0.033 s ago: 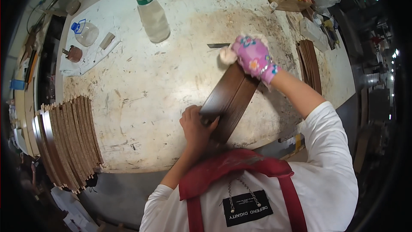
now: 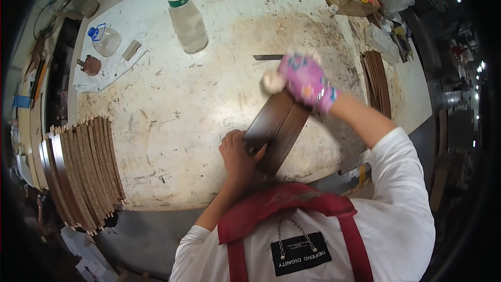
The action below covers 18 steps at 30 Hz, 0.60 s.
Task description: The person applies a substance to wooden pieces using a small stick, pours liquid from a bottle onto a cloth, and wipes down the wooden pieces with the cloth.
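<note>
A dark brown wooden board with a groove along its length lies slantwise on the worktable, its near end close to my apron. My left hand, bare, grips its left edge near that end, the thumb over the top. At the far end my right hand, in a pink flowered glove and smeared by motion, is closed round a pale wad of cloth. That wad touches the board or hovers just above it; I cannot tell which. Just beyond the glove lies a thin dark flat strip.
A thick stack of brown boards stands at the table's left edge, a smaller stack at right. A tall clear bottle stands far left of the board. Beyond are a small jug, a brown pot and a cardboard box.
My right hand has slid toward me with the cloth wad, slightly left, along the board's far end. The left hand and the board stay in place.
</note>
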Each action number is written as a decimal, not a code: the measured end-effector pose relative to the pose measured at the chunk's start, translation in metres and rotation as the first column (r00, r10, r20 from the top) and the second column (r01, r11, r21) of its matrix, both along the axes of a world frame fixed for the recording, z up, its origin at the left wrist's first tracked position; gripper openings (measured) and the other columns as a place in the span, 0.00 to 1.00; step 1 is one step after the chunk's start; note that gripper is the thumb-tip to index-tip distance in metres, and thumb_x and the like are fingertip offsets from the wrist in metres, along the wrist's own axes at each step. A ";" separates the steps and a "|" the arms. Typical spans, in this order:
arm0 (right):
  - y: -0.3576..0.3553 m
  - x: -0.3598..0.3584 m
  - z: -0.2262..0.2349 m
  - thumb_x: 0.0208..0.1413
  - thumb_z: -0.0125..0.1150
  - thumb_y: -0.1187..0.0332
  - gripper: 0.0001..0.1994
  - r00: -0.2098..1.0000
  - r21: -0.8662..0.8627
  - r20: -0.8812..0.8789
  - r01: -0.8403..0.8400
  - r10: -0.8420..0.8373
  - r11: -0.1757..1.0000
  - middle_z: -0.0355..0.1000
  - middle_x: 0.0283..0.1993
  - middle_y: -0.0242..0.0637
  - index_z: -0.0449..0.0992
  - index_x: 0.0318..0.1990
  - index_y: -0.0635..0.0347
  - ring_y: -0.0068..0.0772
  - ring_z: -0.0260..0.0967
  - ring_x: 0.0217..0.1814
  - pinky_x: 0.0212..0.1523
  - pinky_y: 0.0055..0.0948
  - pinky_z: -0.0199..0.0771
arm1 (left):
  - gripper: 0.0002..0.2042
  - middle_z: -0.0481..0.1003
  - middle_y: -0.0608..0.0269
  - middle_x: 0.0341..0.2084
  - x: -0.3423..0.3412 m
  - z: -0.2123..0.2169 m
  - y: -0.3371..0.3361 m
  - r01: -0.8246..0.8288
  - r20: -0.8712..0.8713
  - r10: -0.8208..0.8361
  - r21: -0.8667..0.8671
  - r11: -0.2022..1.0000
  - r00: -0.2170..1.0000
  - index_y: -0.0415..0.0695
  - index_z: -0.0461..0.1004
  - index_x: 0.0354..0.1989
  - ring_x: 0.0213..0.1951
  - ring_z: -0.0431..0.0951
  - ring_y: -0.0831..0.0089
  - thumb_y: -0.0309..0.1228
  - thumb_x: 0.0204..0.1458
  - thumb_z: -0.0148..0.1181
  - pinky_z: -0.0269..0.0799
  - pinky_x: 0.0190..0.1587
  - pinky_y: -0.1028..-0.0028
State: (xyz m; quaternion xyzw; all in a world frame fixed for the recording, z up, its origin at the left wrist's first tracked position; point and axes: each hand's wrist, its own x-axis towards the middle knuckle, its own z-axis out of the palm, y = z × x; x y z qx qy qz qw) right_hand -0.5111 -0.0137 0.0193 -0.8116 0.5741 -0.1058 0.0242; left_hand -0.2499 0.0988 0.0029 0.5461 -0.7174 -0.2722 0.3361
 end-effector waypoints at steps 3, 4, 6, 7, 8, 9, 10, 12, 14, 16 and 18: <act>0.020 -0.004 -0.045 0.41 0.55 0.72 0.12 0.954 -0.134 0.170 -0.227 0.248 0.965 0.69 0.37 0.43 0.72 0.37 0.57 0.43 0.69 0.42 0.44 0.39 0.67 | 0.27 0.67 0.54 0.42 0.003 0.003 0.006 0.018 0.017 -0.018 0.021 1.000 1.000 0.42 0.65 0.43 0.45 0.66 0.55 0.35 0.34 0.71 0.59 0.48 0.59; 0.014 0.008 0.002 0.40 0.57 0.71 0.13 0.993 -0.099 0.053 -0.099 0.105 0.990 0.69 0.38 0.42 0.71 0.38 0.55 0.44 0.68 0.43 0.47 0.40 0.66 | 0.27 0.67 0.55 0.43 0.005 0.003 0.005 0.003 0.030 -0.003 0.009 1.000 1.000 0.41 0.66 0.43 0.46 0.66 0.56 0.37 0.34 0.71 0.59 0.49 0.59; 0.000 -0.001 0.055 0.38 0.60 0.71 0.15 0.969 0.007 -0.153 0.196 -0.193 0.981 0.69 0.39 0.42 0.71 0.38 0.53 0.46 0.68 0.43 0.44 0.40 0.68 | 0.27 0.67 0.55 0.43 0.005 0.002 0.007 0.008 0.042 -0.009 0.023 1.000 0.999 0.42 0.66 0.43 0.47 0.66 0.56 0.37 0.34 0.71 0.58 0.49 0.58; -0.015 -0.034 0.054 0.40 0.60 0.71 0.13 0.962 -0.047 -0.170 0.207 -0.212 0.977 0.69 0.37 0.42 0.71 0.37 0.54 0.46 0.69 0.40 0.37 0.41 0.70 | 0.28 0.67 0.54 0.43 0.001 0.003 0.005 0.014 0.050 -0.016 0.031 0.999 0.999 0.42 0.66 0.43 0.47 0.66 0.56 0.38 0.34 0.71 0.58 0.50 0.58; -0.016 -0.041 0.060 0.42 0.58 0.70 0.10 0.952 -0.056 -0.151 0.263 -0.268 0.963 0.69 0.37 0.42 0.72 0.36 0.55 0.46 0.69 0.40 0.38 0.40 0.69 | 0.28 0.67 0.54 0.43 0.002 0.001 0.004 0.017 0.047 -0.018 0.021 1.000 0.999 0.42 0.66 0.43 0.47 0.66 0.56 0.38 0.34 0.71 0.58 0.50 0.58; -0.019 -0.047 0.068 0.44 0.56 0.69 0.08 0.937 -0.064 -0.130 0.318 -0.324 0.946 0.69 0.36 0.43 0.73 0.34 0.55 0.45 0.69 0.39 0.40 0.39 0.69 | 0.29 0.66 0.54 0.44 0.003 -0.001 0.005 0.039 0.059 -0.040 0.018 0.999 0.997 0.42 0.66 0.45 0.48 0.65 0.55 0.39 0.35 0.71 0.58 0.50 0.57; -0.019 -0.028 0.084 0.44 0.56 0.69 0.07 0.958 -0.028 -0.077 0.273 -0.275 0.961 0.70 0.36 0.43 0.73 0.33 0.56 0.44 0.69 0.39 0.39 0.39 0.69 | 0.30 0.66 0.53 0.44 0.004 -0.005 0.004 0.036 0.080 -0.037 0.022 0.999 0.996 0.42 0.65 0.47 0.48 0.65 0.55 0.39 0.35 0.70 0.57 0.51 0.57; 0.010 0.026 0.096 0.45 0.56 0.69 0.06 0.970 0.105 -0.014 0.241 -0.241 0.965 0.71 0.33 0.42 0.73 0.32 0.59 0.42 0.70 0.37 0.39 0.39 0.70 | 0.31 0.65 0.53 0.45 0.005 0.001 0.007 0.040 0.108 -0.040 0.005 0.999 0.993 0.42 0.64 0.48 0.48 0.65 0.55 0.37 0.35 0.70 0.58 0.50 0.57; 0.035 0.060 0.068 0.45 0.56 0.69 0.05 0.968 0.001 -0.244 -0.060 0.058 0.998 0.71 0.30 0.38 0.73 0.29 0.58 0.34 0.71 0.34 0.36 0.35 0.70 | 0.32 0.64 0.52 0.46 0.005 0.004 0.004 0.083 0.130 -0.078 -0.030 0.996 0.988 0.42 0.62 0.50 0.47 0.65 0.54 0.35 0.34 0.70 0.58 0.50 0.57; 0.044 0.054 0.044 0.40 0.62 0.64 0.10 0.999 -0.082 -0.015 -0.048 0.047 0.995 0.71 0.28 0.35 0.73 0.29 0.58 0.30 0.71 0.33 0.36 0.34 0.70 | 0.33 0.64 0.52 0.47 0.007 -0.003 0.003 0.100 0.114 -0.100 0.004 0.995 0.988 0.42 0.61 0.52 0.48 0.65 0.54 0.35 0.35 0.69 0.58 0.50 0.57; 0.020 -0.045 -0.025 0.33 0.69 0.61 0.17 0.804 -0.159 0.566 -0.110 0.182 0.981 0.70 0.30 0.35 0.72 0.31 0.55 0.31 0.70 0.34 0.35 0.32 0.71 | 0.32 0.64 0.52 0.47 0.000 0.000 0.004 0.122 0.097 -0.120 -0.011 0.993 0.988 0.42 0.62 0.52 0.48 0.65 0.54 0.35 0.36 0.68 0.58 0.50 0.57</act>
